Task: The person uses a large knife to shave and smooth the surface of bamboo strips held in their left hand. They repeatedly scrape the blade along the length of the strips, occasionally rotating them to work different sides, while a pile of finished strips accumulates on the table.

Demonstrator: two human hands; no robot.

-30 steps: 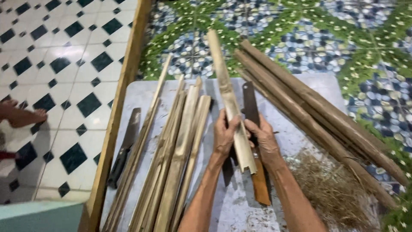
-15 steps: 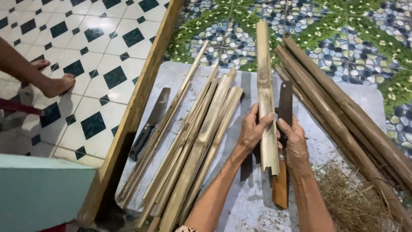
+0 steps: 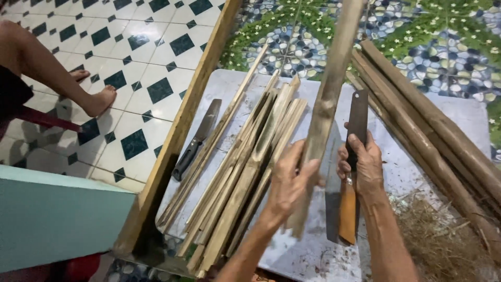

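Observation:
My left hand (image 3: 289, 185) grips a long split bamboo slat (image 3: 329, 99) and holds it tilted up off the grey board (image 3: 308, 256). Its far end runs out of the top of the view. My right hand (image 3: 361, 166) is closed around a big knife (image 3: 356, 117) where the dark blade meets the orange wooden handle (image 3: 347, 214). The blade points away from me and lies along the board. A pile of split bamboo strips (image 3: 245, 167) lies just left of my left hand.
A second knife with a black handle (image 3: 197, 141) lies left of the strips, beside a wooden beam (image 3: 177, 136). Whole bamboo poles (image 3: 438, 141) lie at the right, with dry shavings (image 3: 443, 240) near them. Another person's foot (image 3: 99, 99) rests on the tiled floor. A teal box (image 3: 52, 219) stands lower left.
My left hand has lifted the bamboo slat off the board and tilted it upward. My right hand has closed around the orange-handled knife. The other person's leg has come further into view.

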